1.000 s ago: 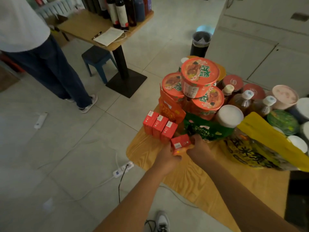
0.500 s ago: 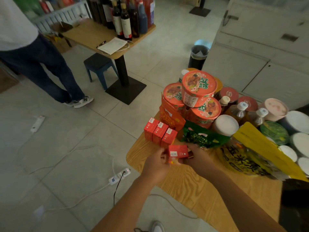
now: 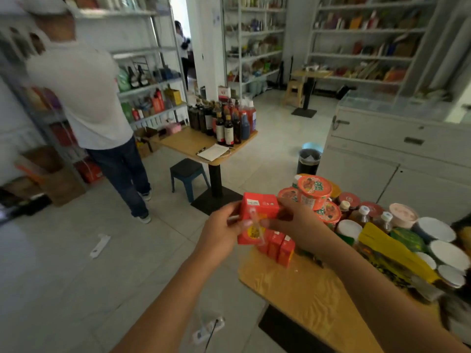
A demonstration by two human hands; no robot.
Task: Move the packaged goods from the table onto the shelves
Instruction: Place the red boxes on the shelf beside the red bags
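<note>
A red drink carton [image 3: 258,215] with a straw on its side is lifted in front of me, above the near-left corner of the wooden table [image 3: 308,299]. My left hand [image 3: 221,233] grips its left side and my right hand [image 3: 297,226] its right side. Three more red cartons [image 3: 279,247] stand in a row on the table just under it. Behind them are stacked red noodle cups [image 3: 314,191], bottles [image 3: 360,216], white-lidded tubs [image 3: 444,253] and a yellow bag [image 3: 390,248]. White shelves [image 3: 356,44] line the far walls.
A person in a white shirt [image 3: 84,98] stands at the left shelf [image 3: 150,87]. A second table [image 3: 204,146] holds dark bottles and a clipboard, with a blue stool [image 3: 187,174] beside it. A bin [image 3: 309,161], white cabinets [image 3: 397,154], a power strip [image 3: 207,329] on the floor.
Both hands have lifted the red carton up off the table. My view has swung upward, so the shelves and the rest of the shop now show.
</note>
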